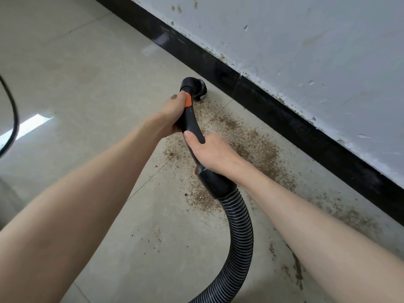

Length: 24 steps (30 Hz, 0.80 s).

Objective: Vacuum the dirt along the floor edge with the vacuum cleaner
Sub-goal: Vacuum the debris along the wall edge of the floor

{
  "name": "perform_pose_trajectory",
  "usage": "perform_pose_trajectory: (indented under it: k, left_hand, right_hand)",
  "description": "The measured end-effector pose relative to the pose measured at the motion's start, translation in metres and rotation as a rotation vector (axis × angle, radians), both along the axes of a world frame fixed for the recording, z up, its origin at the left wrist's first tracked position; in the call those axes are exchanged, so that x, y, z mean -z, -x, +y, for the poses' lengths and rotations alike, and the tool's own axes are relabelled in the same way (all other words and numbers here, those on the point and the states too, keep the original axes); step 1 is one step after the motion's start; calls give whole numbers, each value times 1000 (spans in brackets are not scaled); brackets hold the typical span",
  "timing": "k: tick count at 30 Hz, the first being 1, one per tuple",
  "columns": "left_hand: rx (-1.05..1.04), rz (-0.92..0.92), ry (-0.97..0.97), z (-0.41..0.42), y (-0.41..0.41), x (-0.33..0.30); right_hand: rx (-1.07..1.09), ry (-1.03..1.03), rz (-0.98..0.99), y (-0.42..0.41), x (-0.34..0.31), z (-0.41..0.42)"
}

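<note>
Both hands hold the black curved vacuum handle (192,121). My left hand (172,114) grips its upper part beside an orange button (188,101). My right hand (209,152) grips it lower down, just above the collar of the ribbed black hose (238,235). A round black brush nozzle (197,89) at the tip touches the floor close to the black skirting board (284,119). Brown dirt (253,147) lies scattered on the beige tiles along the skirting, mostly under and to the right of the handle.
A stained, chipped white wall (306,51) rises above the skirting. A black cable (13,119) curves along the left edge. More dirt patches (354,217) lie along the skirting toward the lower right. Glossy tile floor (76,73) spreads to the left.
</note>
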<state>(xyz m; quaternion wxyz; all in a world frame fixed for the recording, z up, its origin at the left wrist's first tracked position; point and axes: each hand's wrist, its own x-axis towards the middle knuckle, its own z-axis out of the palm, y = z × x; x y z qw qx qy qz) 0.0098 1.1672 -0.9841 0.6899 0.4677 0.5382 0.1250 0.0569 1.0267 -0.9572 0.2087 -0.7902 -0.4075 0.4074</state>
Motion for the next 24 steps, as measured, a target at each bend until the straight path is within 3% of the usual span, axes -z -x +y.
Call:
perform_pose_trajectory:
  k: [24]
  left_hand:
    - [86,-30,50,-33,-10,0]
  right_hand:
    - [71,41,2,-6,-4,-35]
